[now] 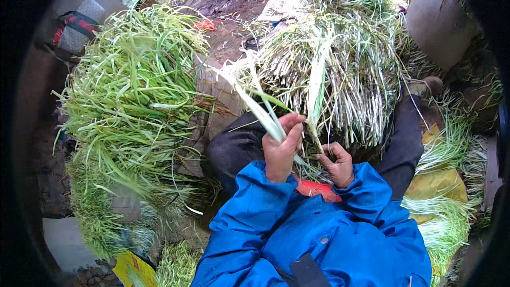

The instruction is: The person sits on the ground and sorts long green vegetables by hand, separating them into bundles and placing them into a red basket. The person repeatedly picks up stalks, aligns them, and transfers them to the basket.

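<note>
My left hand is closed around pale, strap-like leaves that stick out up and to the left. Between the fingertips of my right hand is the thin lower end of a leafy stalk, whose broad green-white leaves point away from me. Both hands are close together above my lap. Just beyond them a large heap of thin, whitish stalks lies with its ends towards me. Something red shows below my hands, partly hidden by the blue sleeves.
A tall pile of green leaves stands at the left, beside cardboard. At the right, bundles of pale-green shoots lie on yellow sheeting. Red string is on the ground ahead. A grey-brown rounded object is at the upper right.
</note>
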A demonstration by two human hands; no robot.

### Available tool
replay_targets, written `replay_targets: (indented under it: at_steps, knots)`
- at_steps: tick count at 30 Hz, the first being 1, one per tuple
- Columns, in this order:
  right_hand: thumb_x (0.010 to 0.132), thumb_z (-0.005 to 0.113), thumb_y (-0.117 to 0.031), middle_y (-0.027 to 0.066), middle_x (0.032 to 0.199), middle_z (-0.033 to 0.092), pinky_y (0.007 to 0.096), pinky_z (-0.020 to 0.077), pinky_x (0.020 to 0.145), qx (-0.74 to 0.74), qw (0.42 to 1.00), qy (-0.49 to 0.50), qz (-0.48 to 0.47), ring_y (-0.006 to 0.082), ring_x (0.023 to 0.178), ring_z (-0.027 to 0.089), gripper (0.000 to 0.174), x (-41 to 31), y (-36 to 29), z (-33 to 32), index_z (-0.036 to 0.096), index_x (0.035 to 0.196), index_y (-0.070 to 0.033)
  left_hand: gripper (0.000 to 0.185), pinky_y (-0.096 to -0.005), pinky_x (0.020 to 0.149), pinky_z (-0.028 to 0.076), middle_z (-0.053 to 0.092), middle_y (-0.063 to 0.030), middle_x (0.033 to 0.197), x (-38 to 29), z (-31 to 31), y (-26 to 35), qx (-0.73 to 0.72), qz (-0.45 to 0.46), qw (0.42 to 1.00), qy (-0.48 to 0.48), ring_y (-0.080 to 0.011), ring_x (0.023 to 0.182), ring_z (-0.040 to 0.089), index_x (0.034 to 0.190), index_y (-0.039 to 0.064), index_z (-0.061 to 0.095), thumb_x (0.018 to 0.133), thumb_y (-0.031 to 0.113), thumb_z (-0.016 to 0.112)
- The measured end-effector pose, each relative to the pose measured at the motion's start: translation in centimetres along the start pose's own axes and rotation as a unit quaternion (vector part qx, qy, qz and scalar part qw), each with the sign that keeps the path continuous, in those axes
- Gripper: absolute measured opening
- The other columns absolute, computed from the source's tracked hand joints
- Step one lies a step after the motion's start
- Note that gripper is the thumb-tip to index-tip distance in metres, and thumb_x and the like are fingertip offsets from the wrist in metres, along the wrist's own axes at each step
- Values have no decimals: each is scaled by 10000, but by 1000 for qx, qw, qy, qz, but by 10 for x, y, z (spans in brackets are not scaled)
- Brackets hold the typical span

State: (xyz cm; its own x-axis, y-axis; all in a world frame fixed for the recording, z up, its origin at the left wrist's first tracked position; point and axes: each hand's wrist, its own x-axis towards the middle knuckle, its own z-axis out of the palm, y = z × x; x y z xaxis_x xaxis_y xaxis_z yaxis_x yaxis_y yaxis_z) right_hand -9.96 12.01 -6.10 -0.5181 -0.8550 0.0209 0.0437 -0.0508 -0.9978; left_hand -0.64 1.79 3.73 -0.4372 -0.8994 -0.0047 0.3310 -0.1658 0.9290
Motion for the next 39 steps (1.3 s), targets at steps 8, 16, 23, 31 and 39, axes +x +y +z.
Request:
replay_targets:
  at_steps: [8, 16, 23, 31, 39]
  knots:
    - [658, 676, -65, 105, 726, 518, 284, 430, 567, -136, 988, -5, -74, 224, 640, 537, 213, -14, -1, -5, 573, 838, -22, 259, -199, 565, 434, 601, -30, 749, 27, -13, -34, 286, -59, 956, 10, -61, 644, 521, 929, -21, 564, 724, 104, 665]
    - [790, 590, -195, 51, 928, 576, 248, 418, 765, 218, 963, -93, 128, 119, 825, 528, 467, 47, 4, 19, 422, 1171, 17, 130, -175, 499, 392, 585, -2, 723, 9, -32, -37, 149, -150, 977, -24, -41, 553, 484, 898, 18, 577, 783, 77, 577]
    - [865, 467, -267, -48, 539, 308, 268, 379, 538, 552, 819, 12, 157, 72, 473, 347, 273, 79, -24, 63, 452, 1021, -45, 80, -159, 388, 275, 565, 4, 648, 20, -48, -15, 136, -70, 984, 86, -18, 447, 389, 841, 25, 569, 784, 81, 576]
    - [885, 428, -263, -49, 497, 256, 247, 349, 449, 410, 909, -2, 71, 67, 409, 278, 239, 50, -43, 28, 476, 884, -29, 61, -165, 334, 261, 559, 4, 605, 79, -44, -4, 131, -123, 984, 20, -25, 410, 377, 788, 46, 586, 750, 85, 612]
    - [869, 446, -231, 68, 635, 538, 315, 431, 535, -25, 979, -138, 146, 200, 520, 510, 261, -49, 36, -26, 513, 997, -13, 66, -174, 338, 265, 579, -75, 682, 194, -99, 67, 131, 8, 982, 139, -52, 449, 386, 806, 28, 539, 756, 39, 581]
